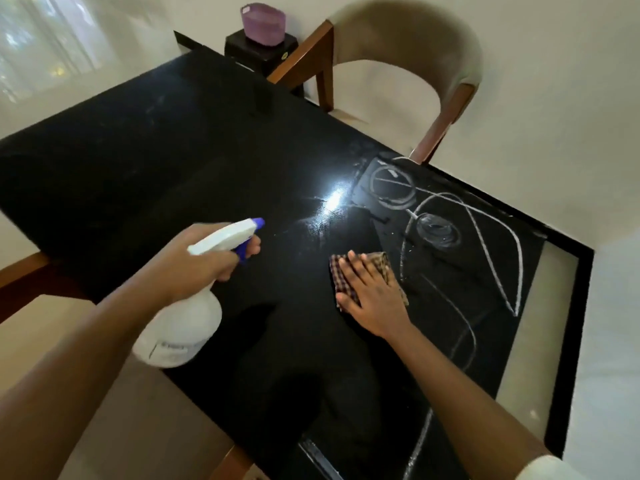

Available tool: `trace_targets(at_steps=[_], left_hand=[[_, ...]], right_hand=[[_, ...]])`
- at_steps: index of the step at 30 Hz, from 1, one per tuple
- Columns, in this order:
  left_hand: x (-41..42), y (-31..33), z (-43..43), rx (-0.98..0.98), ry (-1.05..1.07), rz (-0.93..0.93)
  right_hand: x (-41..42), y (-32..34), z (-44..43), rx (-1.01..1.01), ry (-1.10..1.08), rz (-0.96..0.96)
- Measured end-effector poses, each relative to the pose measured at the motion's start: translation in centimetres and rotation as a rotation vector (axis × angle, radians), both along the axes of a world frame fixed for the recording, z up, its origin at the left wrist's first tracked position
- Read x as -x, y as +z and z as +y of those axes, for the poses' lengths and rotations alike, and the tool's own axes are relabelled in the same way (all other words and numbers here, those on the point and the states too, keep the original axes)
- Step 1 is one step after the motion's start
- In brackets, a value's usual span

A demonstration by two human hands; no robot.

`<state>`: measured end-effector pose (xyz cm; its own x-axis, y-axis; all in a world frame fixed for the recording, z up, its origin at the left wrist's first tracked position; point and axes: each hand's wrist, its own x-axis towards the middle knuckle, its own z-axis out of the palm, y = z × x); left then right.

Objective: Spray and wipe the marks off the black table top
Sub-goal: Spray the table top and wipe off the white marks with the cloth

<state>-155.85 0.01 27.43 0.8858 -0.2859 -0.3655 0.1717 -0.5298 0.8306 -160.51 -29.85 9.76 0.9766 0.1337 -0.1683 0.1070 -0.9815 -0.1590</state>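
Note:
The black table top fills the middle of the view. White chalk-like marks, loops and circles, cover its right part. My left hand grips a white spray bottle with a blue nozzle and trigger, held above the table with the nozzle aimed right at a wet, shiny patch. My right hand lies flat, fingers spread, on a brown checked cloth pressed to the table just left of the marks.
A beige chair with a wooden frame stands at the table's far right side. A purple basket sits on a small dark stand beyond the far corner. Another wooden chair edge shows at left.

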Motion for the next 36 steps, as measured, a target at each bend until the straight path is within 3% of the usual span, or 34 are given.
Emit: trace_targets(at_steps=[5,10,14,22,31,36], left_hand=[[-6.8,1.1,-7.4,-0.149,-0.271,-0.012],[-9.7,0.1,-11.8,-0.238,-0.279,-0.147],[-10.4,-1.2,-12.5,-0.257,-0.225,-0.223],[-11.7,-3.1,-9.8,-0.031,-0.053,-0.205],[-12.5,-5.5,-9.0,0.093,-0.004,-0.371],[-12.7,-6.0,-9.7,0.18,0.082,-0.427]], right_hand=[[-0.3,0.2,-0.1,-0.019,0.014,0.023],[-0.9,0.8,-0.8,-0.089,0.058,0.106],[-1.5,1.5,-1.7,-0.021,0.167,0.162],[-2.5,0.0,-3.2,-0.033,0.223,0.035],[-16.1,-0.2,-4.6,-0.022,-0.069,-0.007],[-11.8,-0.3,-3.6,-0.037,-0.089,-0.03]])
